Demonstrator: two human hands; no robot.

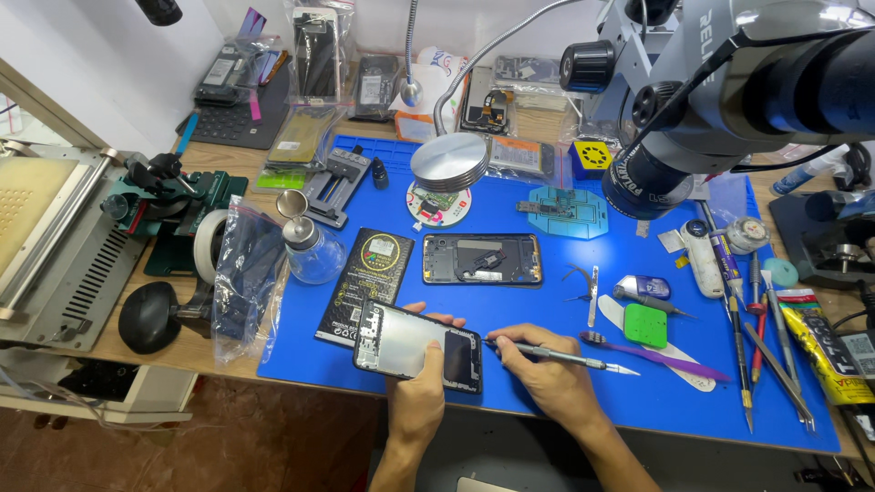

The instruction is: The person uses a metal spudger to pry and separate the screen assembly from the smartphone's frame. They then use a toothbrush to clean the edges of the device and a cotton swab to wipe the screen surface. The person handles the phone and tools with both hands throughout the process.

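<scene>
The left hand (pixel 421 387) grips an opened black phone with a shiny grey metal plate inside (pixel 417 345). It holds the phone from below, a little above the near edge of the big blue rubber work mat (pixel 510 383). The phone is tilted, with its open side up.

The right hand (pixel 540 369) is closed around a thin silver metal knife with a sharp pointed blade (pixel 565 357). The hand holds it like a pen. The back end of the tool is next to the right edge of the phone. The sharp tip points away to the right, over the mat.

To do this step well, I think the left hand should keep the phone steady and flat. The right hand should move slowly and press only softly, because the parts inside look small and easy to scratch. It also helps to keep the blade tip away from the fingers under the phone.

Other things lie close by. A black flat battery with a yellow and green label (pixel 365 282) lies on the mat just behind the phone. A second open black phone frame (pixel 482 259) lies farther back. A purple plastic toothbrush (pixel 652 355) lies just right of the blade tip. A small green square block with holes (pixel 645 325) sits near it.
</scene>
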